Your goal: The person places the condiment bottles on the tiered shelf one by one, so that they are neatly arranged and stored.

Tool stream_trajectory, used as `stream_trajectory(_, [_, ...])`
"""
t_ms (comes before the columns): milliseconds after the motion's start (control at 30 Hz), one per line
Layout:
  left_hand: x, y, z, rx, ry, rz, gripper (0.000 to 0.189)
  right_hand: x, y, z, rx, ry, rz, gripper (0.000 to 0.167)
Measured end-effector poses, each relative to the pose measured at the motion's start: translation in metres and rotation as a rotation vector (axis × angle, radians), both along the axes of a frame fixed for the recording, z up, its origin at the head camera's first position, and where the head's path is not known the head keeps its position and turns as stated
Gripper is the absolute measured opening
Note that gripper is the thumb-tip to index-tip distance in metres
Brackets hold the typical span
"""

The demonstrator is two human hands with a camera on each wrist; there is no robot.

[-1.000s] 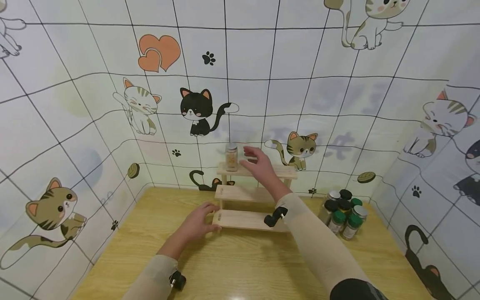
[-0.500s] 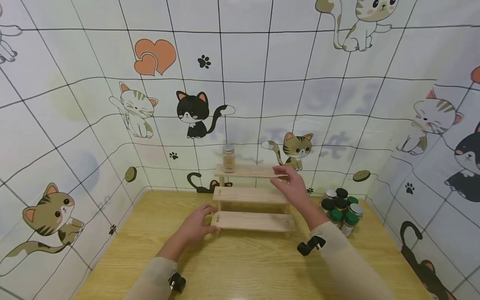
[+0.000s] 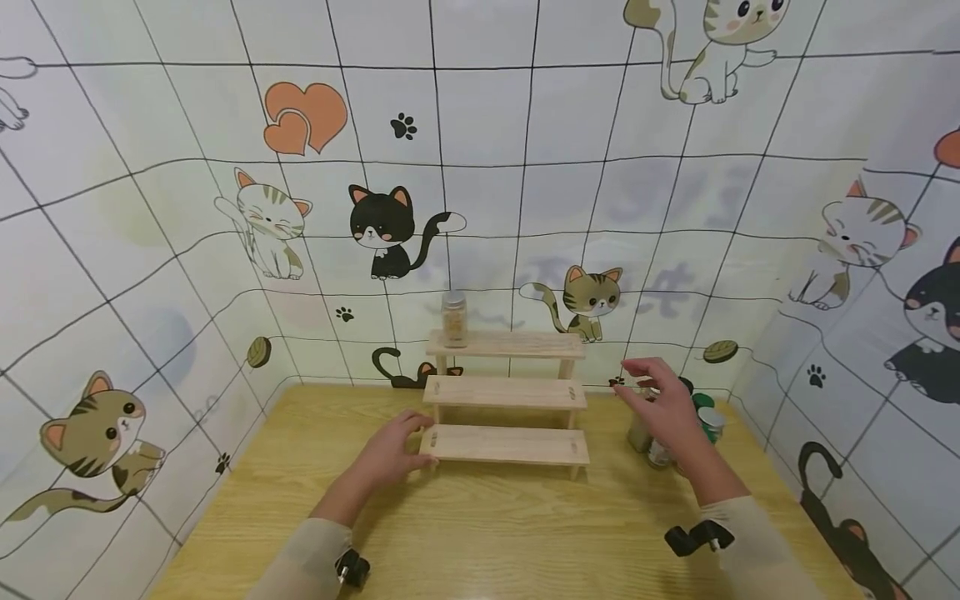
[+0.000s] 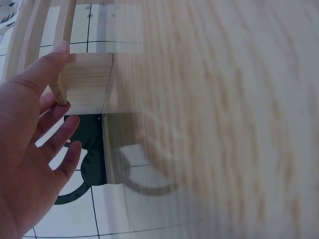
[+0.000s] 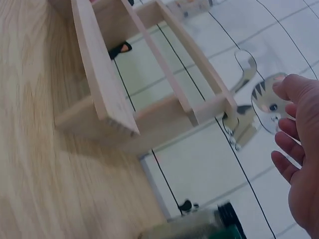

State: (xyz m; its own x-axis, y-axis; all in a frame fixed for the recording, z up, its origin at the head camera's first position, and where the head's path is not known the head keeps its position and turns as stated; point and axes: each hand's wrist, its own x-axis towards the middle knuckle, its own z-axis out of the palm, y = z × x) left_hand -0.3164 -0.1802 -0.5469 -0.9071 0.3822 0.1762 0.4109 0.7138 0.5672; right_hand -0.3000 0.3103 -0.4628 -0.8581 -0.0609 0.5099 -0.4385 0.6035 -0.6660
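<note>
A three-tier wooden rack (image 3: 506, 392) stands on the table, and a glass spice jar (image 3: 454, 319) with a pale lid is upright at the left of its top tier. My left hand (image 3: 391, 448) holds the left end of the lowest tier, thumb at the front and fingers behind; the left wrist view shows the board end (image 4: 59, 89) between thumb and index finger. To the rack's right, my right hand (image 3: 667, 408) is in the air with fingers spread and nothing in them. It partly hides a cluster of spice jars (image 3: 711, 422) with green, black and silver lids.
The wood-grain table (image 3: 480, 533) runs back to a wall covering (image 3: 480, 200) printed with cats and grid lines. More covering closes in the left and right sides. In the right wrist view, part of a dark-lidded jar (image 5: 194, 229) shows at the bottom.
My right hand has moved away from the jar on the top tier, rightward and down, to the jar cluster. My left hand stays at the lowest tier. The head view has shifted slightly.
</note>
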Motion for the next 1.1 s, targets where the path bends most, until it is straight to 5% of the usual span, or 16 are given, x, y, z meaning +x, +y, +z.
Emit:
stream_trajectory(233, [0.001, 0.000, -0.001, 0.003, -0.004, 0.008, 0.066, 0.024, 0.036, -0.012, 0.059, -0.031, -0.087, 0.041])
stream_trajectory(633, [0.002, 0.001, 0.000, -0.012, -0.003, 0.012, 0.067, 0.051, 0.086, -0.043, 0.190, 0.109, -0.275, 0.041])
stream_trajectory(1100, [0.000, -0.001, -0.004, -0.010, 0.015, 0.015, 0.067, 0.061, 0.102, -0.074, 0.284, 0.061, -0.262, 0.058])
